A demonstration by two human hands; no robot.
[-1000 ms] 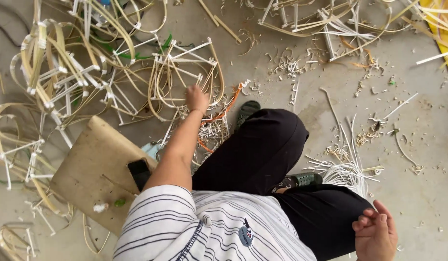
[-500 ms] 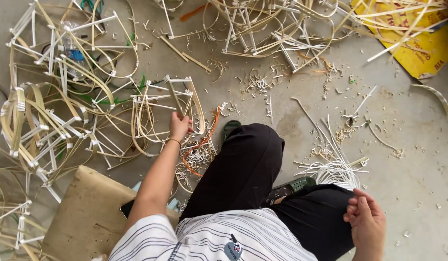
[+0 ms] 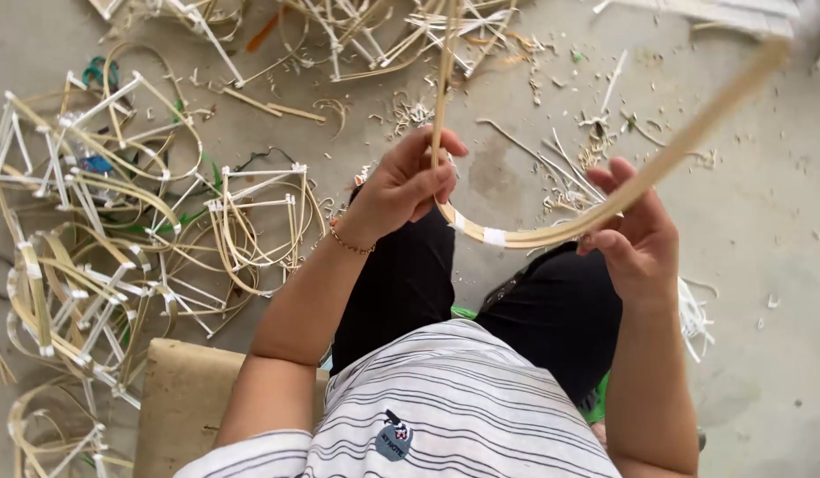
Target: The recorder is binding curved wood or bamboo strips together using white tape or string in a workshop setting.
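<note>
Head view: pale curved bamboo strip with white tape joint [image 3: 516, 235] pinched by left hand [image 3: 408, 188] and right hand [image 3: 635, 237]; judged liable to snap if overbent.

The person is wearing a short-sleeved white shirt [image 3: 445, 398] with thin dark horizontal stripes and a small dark embroidered emblem [image 3: 394, 436] on the chest. Black trousers [image 3: 481, 292] are covering both legs. A thin beaded bracelet [image 3: 350, 243] is circling the left wrist; both forearms are showing bare.
</note>
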